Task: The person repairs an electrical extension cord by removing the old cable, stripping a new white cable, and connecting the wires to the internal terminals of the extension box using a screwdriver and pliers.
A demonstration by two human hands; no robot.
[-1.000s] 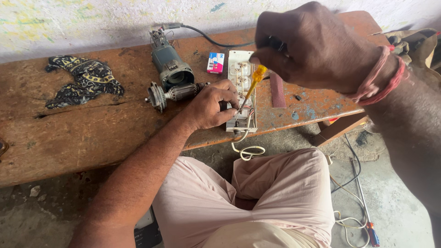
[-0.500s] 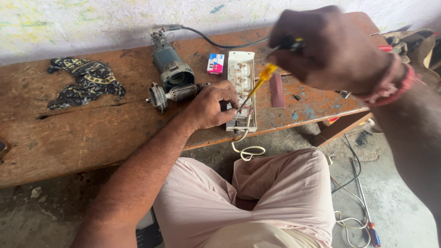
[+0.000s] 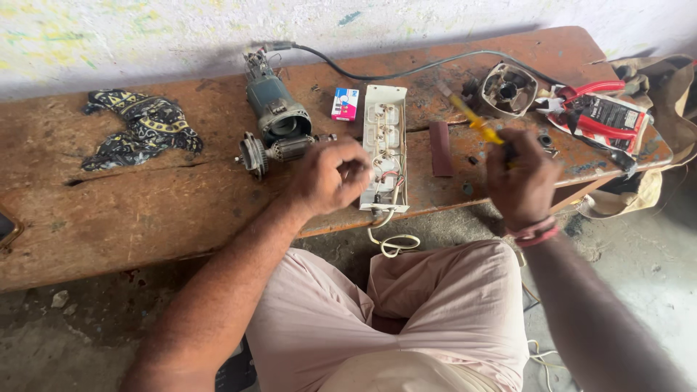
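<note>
An opened white power strip (image 3: 384,138) lies on the wooden bench (image 3: 145,210), its wiring exposed. My left hand (image 3: 328,176) rests curled against its left side near the lower wires; I cannot tell whether it pinches anything. My right hand (image 3: 520,178) is to the right of the strip, closed around a yellow-handled screwdriver (image 3: 472,120) whose tip points up and to the left, away from the strip. A white cable (image 3: 388,239) hangs from the strip over the bench edge.
A dismantled green power tool (image 3: 274,109) with its rotor (image 3: 279,150) lies left of the strip. Also on the bench are a small red-and-blue box (image 3: 345,104), a patterned cloth (image 3: 138,127), a round housing (image 3: 510,90), red-handled pliers (image 3: 595,109) and a brown block (image 3: 440,138).
My right hand has dropped from above the strip to its right, carrying the screwdriver off the strip. The view has widened, showing the right end of the bench.
</note>
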